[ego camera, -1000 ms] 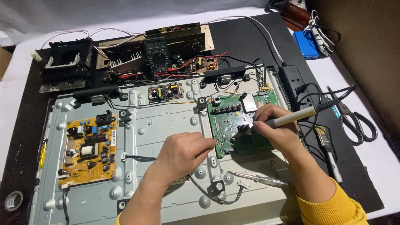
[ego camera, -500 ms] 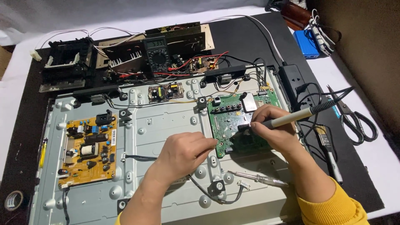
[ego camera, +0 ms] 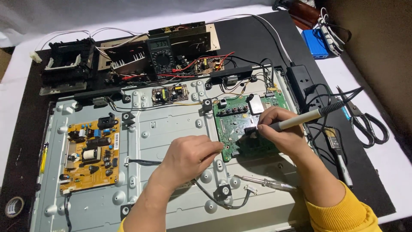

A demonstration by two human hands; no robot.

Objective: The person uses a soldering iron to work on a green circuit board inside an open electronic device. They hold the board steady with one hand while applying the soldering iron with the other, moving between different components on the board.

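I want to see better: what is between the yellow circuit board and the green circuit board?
In the head view, only bare silver metal panel lies between the yellow circuit board and the green circuit board; nothing else sits there.

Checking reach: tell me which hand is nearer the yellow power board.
Left. The left hand lies between the yellow power board and green board; the right hand is over the green board, farther away.

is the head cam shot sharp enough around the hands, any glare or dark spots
Head view: sharp on the right hand, its soldering iron and the green board; soft even light, mild sheen on the metal panel; faint shadow under the left hand; top right corner dark.
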